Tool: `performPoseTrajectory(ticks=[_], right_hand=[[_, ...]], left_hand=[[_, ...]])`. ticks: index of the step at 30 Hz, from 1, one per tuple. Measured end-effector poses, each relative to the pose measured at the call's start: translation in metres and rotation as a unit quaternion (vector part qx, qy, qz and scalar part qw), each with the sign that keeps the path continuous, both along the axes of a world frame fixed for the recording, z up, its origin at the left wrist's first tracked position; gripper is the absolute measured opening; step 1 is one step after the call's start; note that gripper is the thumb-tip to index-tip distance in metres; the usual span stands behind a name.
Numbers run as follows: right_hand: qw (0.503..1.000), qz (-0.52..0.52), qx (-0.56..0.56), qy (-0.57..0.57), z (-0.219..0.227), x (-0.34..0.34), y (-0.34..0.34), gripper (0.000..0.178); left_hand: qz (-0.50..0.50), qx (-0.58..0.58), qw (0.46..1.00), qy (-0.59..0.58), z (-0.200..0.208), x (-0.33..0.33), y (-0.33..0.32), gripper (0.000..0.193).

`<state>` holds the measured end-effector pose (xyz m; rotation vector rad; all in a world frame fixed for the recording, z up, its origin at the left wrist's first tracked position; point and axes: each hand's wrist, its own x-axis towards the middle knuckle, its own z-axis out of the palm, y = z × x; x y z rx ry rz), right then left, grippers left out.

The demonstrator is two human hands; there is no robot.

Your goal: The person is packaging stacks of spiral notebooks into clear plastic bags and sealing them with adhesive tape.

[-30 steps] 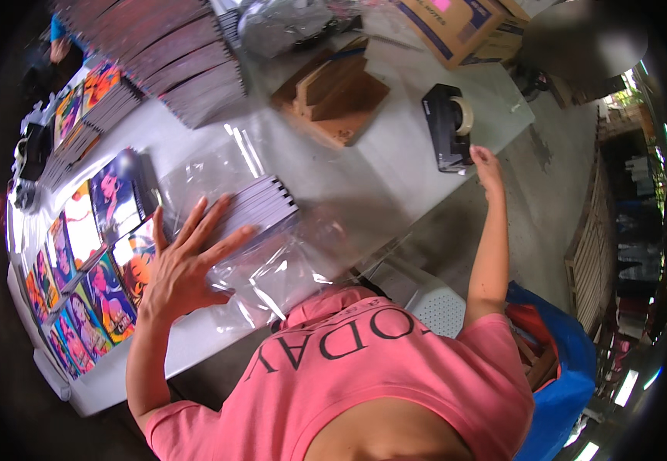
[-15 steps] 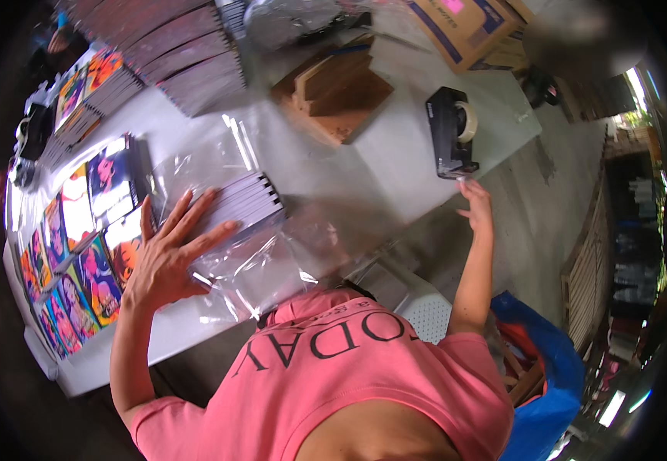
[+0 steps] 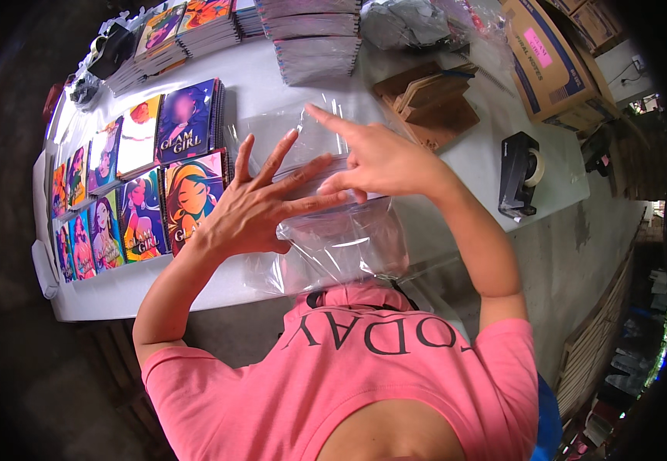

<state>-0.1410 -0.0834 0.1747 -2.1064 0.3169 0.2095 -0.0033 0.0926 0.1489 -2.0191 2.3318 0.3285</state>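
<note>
Clear plastic film (image 3: 341, 244) lies spread at the table's front edge and beyond the hands, around a pale notebook block (image 3: 312, 187) that is mostly hidden. My left hand (image 3: 252, 203) presses on the block and film, fingers spread wide. Coming in from the right, my right hand (image 3: 387, 157) is over the block's right part, with its index finger stretched toward the film behind and its thumb apart near my left fingers. Whether a bit of tape sticks to that fingertip is too small to tell. A black tape dispenser (image 3: 515, 173) stands farther right.
Colourful spiral notebooks (image 3: 143, 211) lie in rows on the left of the white table (image 3: 149, 296). Notebook stacks (image 3: 314, 58) stand at the back. A brown wooden holder (image 3: 425, 107), a cardboard box (image 3: 552, 69) and grey crumpled plastic (image 3: 410, 27) are at the back right.
My right hand has come from the tape dispenser back to the notebook block, beside my left hand. The left hand stays spread on the block. The view has swung toward the left.
</note>
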Motion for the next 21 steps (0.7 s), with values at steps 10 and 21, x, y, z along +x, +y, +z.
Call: performPoseTrajectory(ticks=[10, 21], right_hand=[[0.879, -0.043, 0.401, -0.253, 0.017, -0.072, -0.04, 0.101], [0.662, -0.05, 0.714, -0.225, 0.001, -0.037, 0.013, 0.077]], left_hand=[[0.018, -0.025, 0.999, 0.029, -0.002, 0.002, 0.005, 0.119], [0.009, -0.039, 0.998, 0.047, -0.003, 0.004, 0.009, 0.116]])
